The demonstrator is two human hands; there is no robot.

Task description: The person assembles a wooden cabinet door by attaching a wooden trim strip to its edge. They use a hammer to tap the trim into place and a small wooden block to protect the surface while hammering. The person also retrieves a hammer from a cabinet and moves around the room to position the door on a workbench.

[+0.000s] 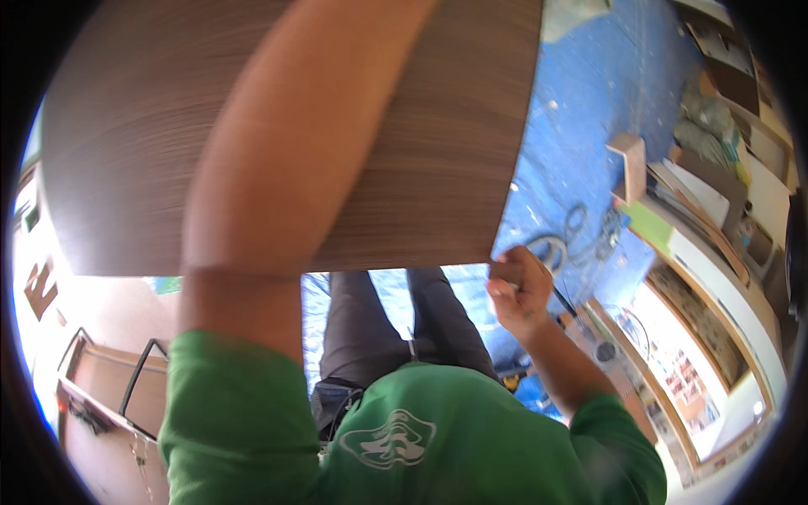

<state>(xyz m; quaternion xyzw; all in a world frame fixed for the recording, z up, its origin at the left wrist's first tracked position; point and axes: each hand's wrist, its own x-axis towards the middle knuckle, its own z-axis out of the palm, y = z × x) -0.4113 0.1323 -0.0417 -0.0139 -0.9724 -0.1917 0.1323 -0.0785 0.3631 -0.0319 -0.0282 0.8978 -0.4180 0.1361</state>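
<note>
A large dark-brown wood-grain board (438, 168) spreads across the upper left, its near edge level with my thighs. My left forearm reaches across the board toward the far side, and the left hand lies beyond the top of the picture. At the board's near right corner is my right hand (523, 290), with its fingers closed. Between them shows a short brown piece (505, 271) of the same colour as the board. Whether that piece is a loose strip or part of the board's edge, I cannot tell.
Blue sheeting (589, 109) covers the floor, with a coiled grey hose (551, 251) on it. Along the right stand shelving (715, 303) and stacked panel offcuts (699, 198). A wooden frame with black handles (139, 379) is at lower left.
</note>
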